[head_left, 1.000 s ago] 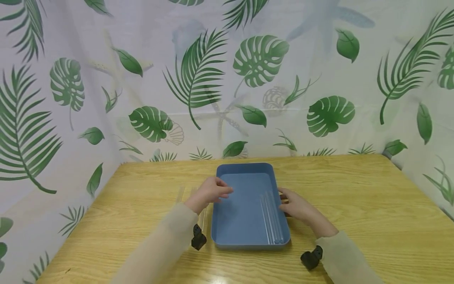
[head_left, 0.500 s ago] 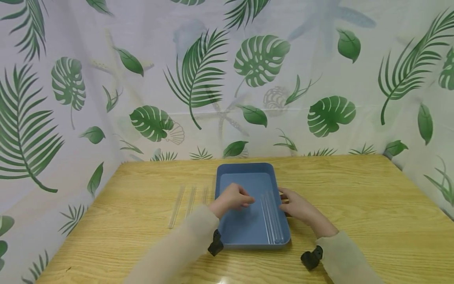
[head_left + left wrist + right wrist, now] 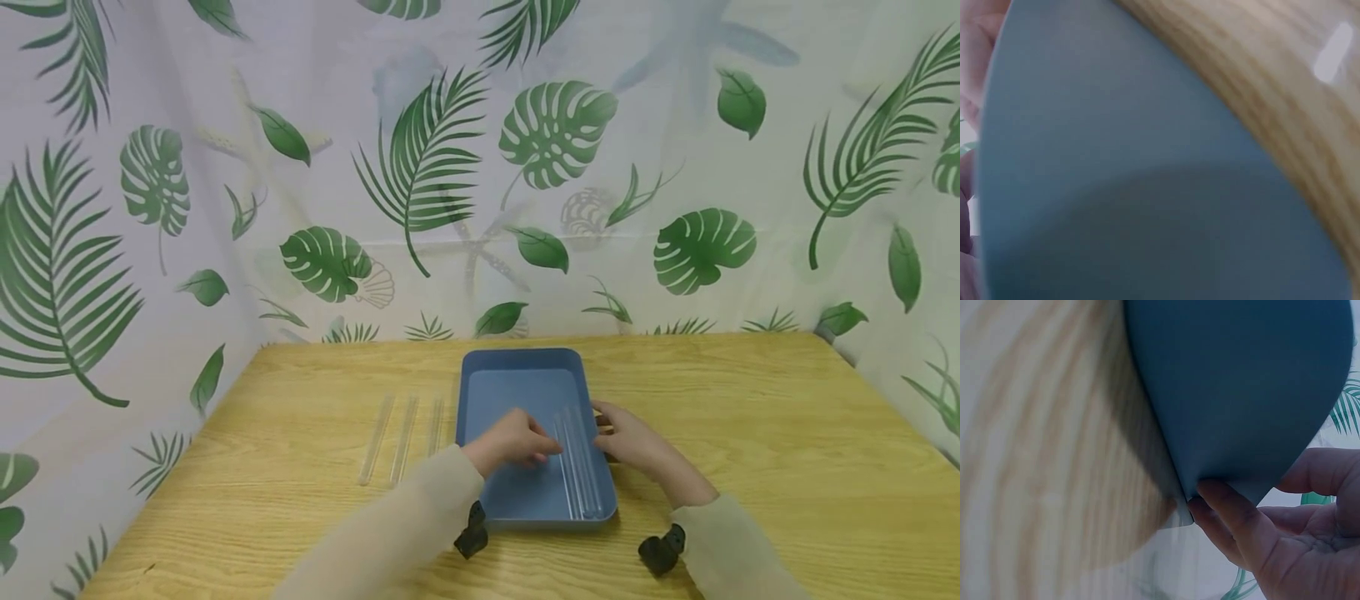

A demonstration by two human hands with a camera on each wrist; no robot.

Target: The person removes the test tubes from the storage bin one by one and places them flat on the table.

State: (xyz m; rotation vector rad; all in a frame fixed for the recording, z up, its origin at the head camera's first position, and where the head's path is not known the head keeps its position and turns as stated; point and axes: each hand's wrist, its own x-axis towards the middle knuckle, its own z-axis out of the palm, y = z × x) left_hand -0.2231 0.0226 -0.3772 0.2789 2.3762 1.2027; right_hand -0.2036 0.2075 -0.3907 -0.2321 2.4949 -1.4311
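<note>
One blue tray [image 3: 1241, 381], smooth and plain, presented its outer wall across the upper middle and right, narrowing downward to the fingers. One right hand [image 3: 1291, 528], entering from the lower right, touched the wall's outer face with bent fingertips near its lower end, while a further digit passed behind the rim. One bench [image 3: 1035, 450], pale with brown wood grain, occupied the left, bordered below by white cloth [image 3: 1200, 569] with green leaf print.

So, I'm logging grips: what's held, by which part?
The right hand holds the blue tray by its right side; whether the left hand holds anything can't be told.
</note>
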